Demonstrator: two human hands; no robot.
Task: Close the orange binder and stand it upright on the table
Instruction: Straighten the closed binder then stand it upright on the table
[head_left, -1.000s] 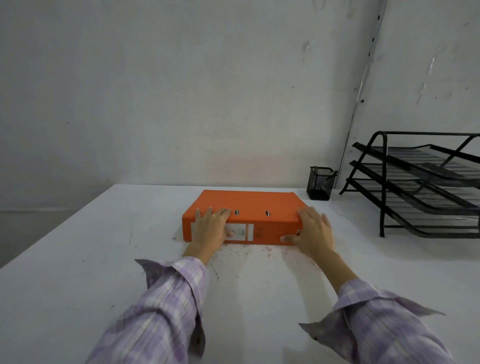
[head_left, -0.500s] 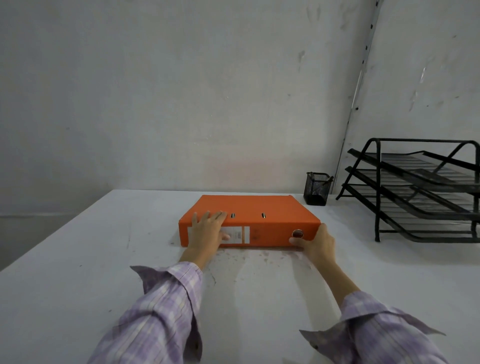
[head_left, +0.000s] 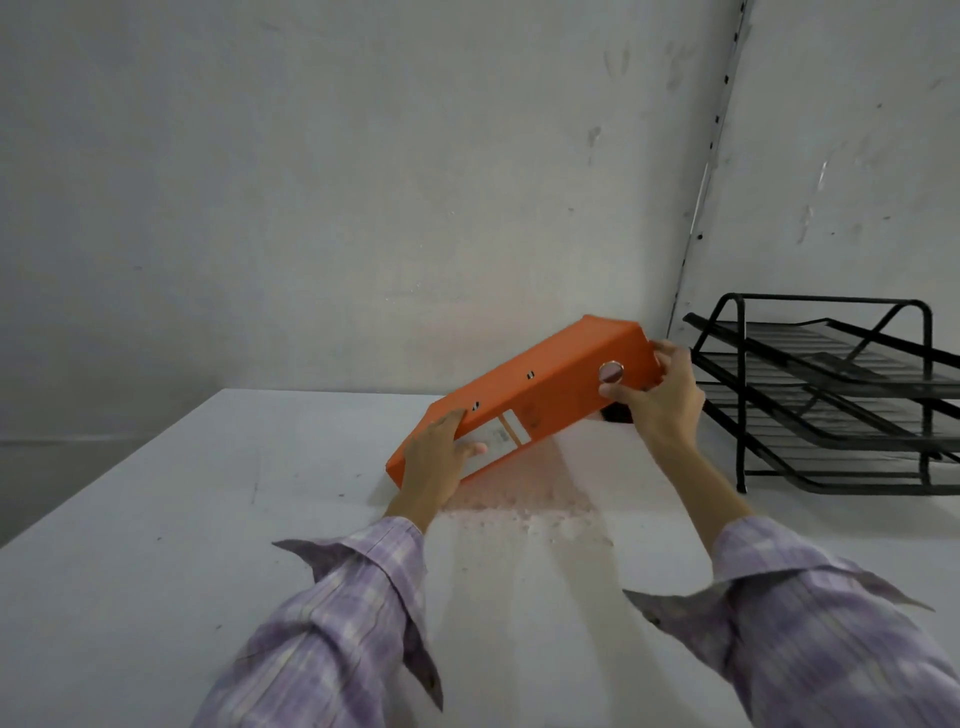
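Observation:
The orange binder (head_left: 550, 387) is closed and tilted, its right end raised off the white table (head_left: 156, 519) and its lower left corner still down near the table. Its spine faces me, with a white label and a metal finger ring. My right hand (head_left: 657, 400) grips the raised right end beside the ring. My left hand (head_left: 436, 457) clasps the low left end, fingers over the top cover and thumb on the spine label.
A black three-tier wire tray rack (head_left: 831, 400) stands at the right, close to the binder's raised end. A small black mesh cup (head_left: 615, 414) is mostly hidden behind the binder. Grey walls meet in the corner behind.
The binder lay flat on the table before. Its right end has now swung up under my right hand, while my left hand stays on the low left end.

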